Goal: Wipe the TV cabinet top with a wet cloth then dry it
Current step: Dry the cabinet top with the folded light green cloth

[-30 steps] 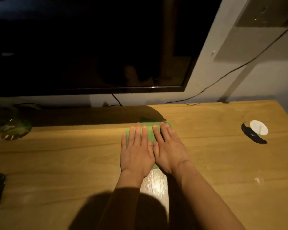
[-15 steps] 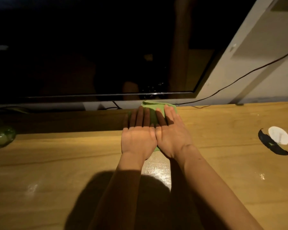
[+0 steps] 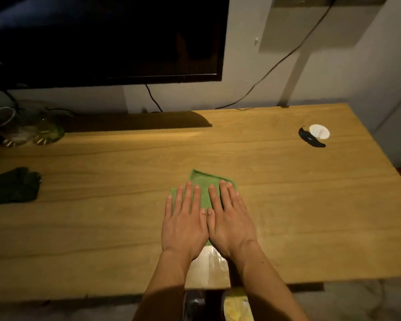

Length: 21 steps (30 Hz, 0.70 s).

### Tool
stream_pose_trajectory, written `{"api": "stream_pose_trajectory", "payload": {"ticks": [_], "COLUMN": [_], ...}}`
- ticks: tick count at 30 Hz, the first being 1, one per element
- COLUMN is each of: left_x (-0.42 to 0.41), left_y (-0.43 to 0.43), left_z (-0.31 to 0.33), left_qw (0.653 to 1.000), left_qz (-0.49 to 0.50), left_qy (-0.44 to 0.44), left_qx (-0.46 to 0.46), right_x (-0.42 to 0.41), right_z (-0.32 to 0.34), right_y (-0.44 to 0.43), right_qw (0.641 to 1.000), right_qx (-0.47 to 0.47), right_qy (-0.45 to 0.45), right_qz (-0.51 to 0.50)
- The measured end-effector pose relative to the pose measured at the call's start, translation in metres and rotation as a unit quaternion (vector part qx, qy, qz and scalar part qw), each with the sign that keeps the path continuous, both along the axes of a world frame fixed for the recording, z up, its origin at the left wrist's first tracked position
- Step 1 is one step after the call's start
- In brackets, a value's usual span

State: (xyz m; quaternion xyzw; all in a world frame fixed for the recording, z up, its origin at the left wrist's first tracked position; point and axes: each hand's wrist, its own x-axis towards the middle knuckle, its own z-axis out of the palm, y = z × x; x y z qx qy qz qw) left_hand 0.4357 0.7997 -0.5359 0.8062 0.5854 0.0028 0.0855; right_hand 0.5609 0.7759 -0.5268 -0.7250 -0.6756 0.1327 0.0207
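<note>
Dim room; grey wall (image 3: 252, 72), dark TV (image 3: 102, 38), trailing cable (image 3: 285, 56).

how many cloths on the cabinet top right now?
2. A green cloth lies near the middle front, flat under the left hand and right hand. A dark cloth sits at the far left edge, partly out of frame.

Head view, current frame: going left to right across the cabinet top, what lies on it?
Dark cloth → green glass pieces → green cloth under left hand and right hand → black item beside white round lid.
</note>
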Motion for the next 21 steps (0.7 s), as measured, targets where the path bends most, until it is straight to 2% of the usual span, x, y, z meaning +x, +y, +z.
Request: {"api": "stream_pose_trajectory", "payload": {"ticks": [5,9,15,21], "left_x": [-0.002,0.005,0.011,0.042], "left_y": [-0.101,-0.127,-0.096,0.007], "left_z": [0.009,0.015,0.018,0.004], "left_qw": [1.000,0.999,0.999,0.999], "left_qz": [-0.012,-0.009,-0.046,-0.036], "left_qy": [0.005,0.008,-0.004,0.005], "left_qx": [-0.022,-0.034,-0.022,-0.011], "right_x": [-0.004,0.003,0.007,0.041], "right_z": [0.007,0.015,0.009,0.003], "right_y": [-0.104,-0.129,-0.103,-0.002], "right_qw": [1.000,0.999,0.999,1.000], "right_qx": [-0.024,-0.034,-0.020,-0.014], "right_qy": [0.008,0.015,0.009,0.000], "right_qz": [-0.004,-0.004,-0.024,-0.024]}}
